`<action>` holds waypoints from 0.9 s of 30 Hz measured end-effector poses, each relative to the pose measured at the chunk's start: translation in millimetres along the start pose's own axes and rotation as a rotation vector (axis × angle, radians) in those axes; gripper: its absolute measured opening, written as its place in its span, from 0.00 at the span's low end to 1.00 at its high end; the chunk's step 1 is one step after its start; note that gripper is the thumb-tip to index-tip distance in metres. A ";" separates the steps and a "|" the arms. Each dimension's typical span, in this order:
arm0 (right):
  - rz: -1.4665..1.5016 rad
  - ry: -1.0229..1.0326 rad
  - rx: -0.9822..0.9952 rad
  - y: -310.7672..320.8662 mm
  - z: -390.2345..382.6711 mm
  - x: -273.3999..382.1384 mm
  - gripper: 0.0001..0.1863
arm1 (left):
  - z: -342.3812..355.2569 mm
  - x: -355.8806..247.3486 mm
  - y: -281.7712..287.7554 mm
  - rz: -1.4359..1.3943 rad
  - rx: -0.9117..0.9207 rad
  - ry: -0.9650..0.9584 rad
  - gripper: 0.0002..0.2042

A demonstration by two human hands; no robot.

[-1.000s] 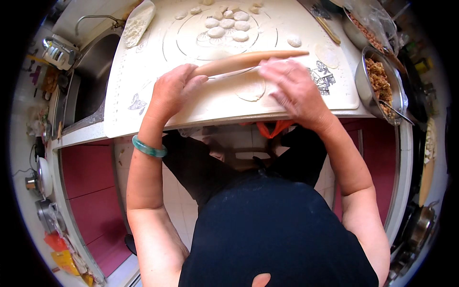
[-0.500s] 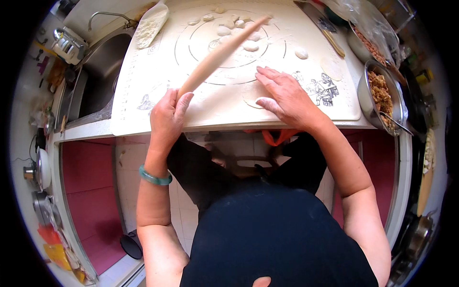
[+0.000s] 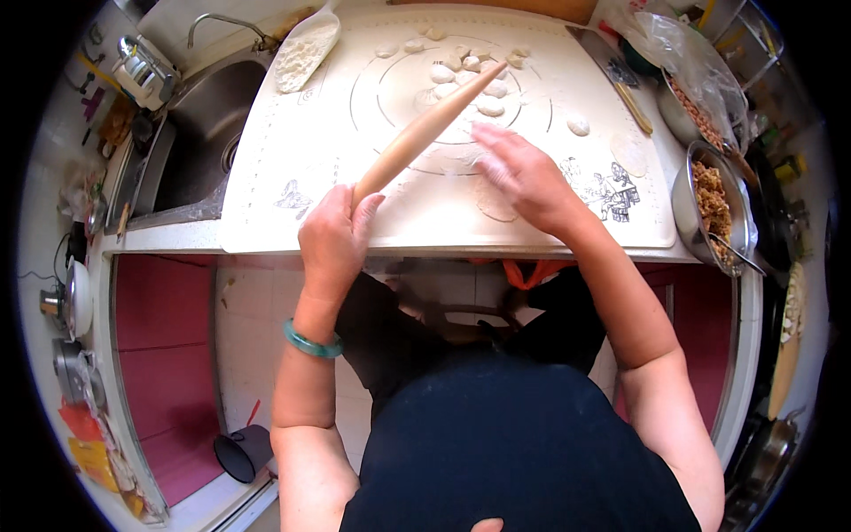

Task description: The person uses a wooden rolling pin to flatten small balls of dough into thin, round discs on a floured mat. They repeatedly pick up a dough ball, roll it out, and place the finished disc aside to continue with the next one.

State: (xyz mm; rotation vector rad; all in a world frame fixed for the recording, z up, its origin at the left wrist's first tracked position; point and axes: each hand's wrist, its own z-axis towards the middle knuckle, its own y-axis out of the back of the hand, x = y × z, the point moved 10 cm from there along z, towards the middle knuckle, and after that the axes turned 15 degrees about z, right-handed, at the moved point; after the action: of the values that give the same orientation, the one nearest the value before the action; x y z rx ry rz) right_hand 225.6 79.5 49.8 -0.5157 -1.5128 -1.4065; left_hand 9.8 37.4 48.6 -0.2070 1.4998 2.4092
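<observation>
My left hand (image 3: 335, 239) is closed round the near end of a wooden rolling pin (image 3: 427, 133), which slants away to the right over the white dough mat (image 3: 417, 226). My right hand (image 3: 525, 177) has its floury fingers stretched out, slightly blurred, with nothing visible in them. Beside its wrist and thumb lies a thin, flat dough wrapper (image 3: 494, 206), partly covered by the hand. Several small floured dough pieces (image 3: 490, 106) are grouped beyond the fingertips, some behind the pin. One dough piece (image 3: 578, 126) sits apart to the right, near another rolled wrapper (image 3: 630, 154).
A scoop of flour (image 3: 306, 55) rests at the mat's far left, beside the sink (image 3: 199, 133). At the far right lies a knife (image 3: 631, 106). A metal bowl of filling (image 3: 709, 199) with a spoon stands at the right edge, before another bowl (image 3: 687, 111) partly under plastic.
The whole view has shifted a little. My right hand has moved away from me and leftward over the mat, uncovering more of the wrapper. My left hand still grips the rolling pin.
</observation>
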 end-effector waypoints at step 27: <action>-0.514 0.206 0.071 -4.1 -68.0 -13.9 0.27 | -13.3 -27.2 -11.7 -0.236 0.186 -0.015 0.16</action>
State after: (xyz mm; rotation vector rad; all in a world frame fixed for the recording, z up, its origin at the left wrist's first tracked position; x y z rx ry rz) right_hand 252.7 19.9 26.6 0.0754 -1.5815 -1.7228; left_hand 38.8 25.7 40.2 -0.3048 1.5848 2.0719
